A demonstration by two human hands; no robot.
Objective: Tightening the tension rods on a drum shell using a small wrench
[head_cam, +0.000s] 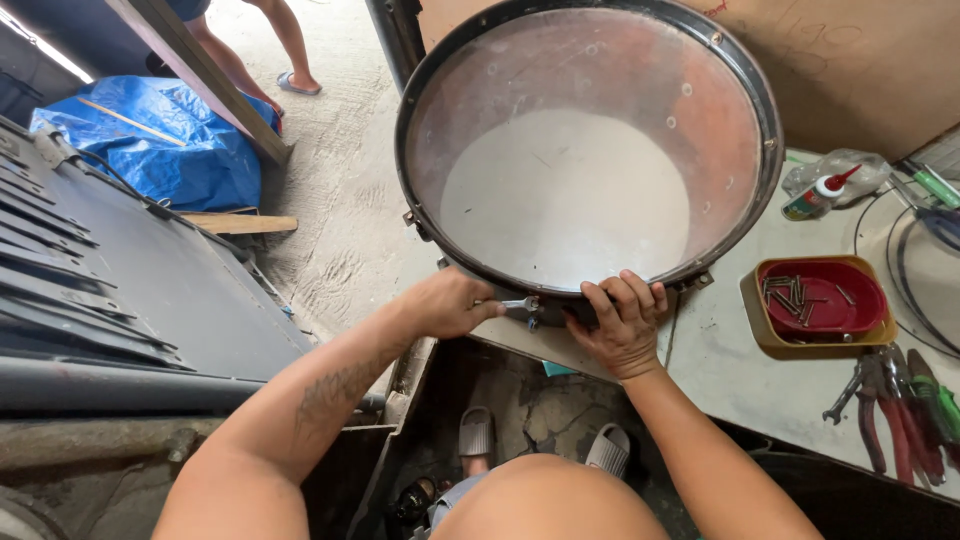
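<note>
Black-rimmed drum [590,150]: it stands tilted on the table's near edge, open side facing you, with a pale drumhead inside and a reddish inner shell.
Table [740,375]: its pale, stained top carries the drum, and the tools lie to your right.
Tray [818,305]: this tan dish with a red inner bowl of dark screws sits just right of the drum.
Pliers [895,405]: red-handled pliers lie beside green-handled tools near the table's right edge.
Glue bottle [815,195]: it lies behind the tray and has a red nozzle.
Your right hand [622,322]: your fingers curl tight over the drum's lower rim.
Your left hand [450,303]: it is closed on a small metal tool [520,304] set against the lug hardware under the rim.
</note>
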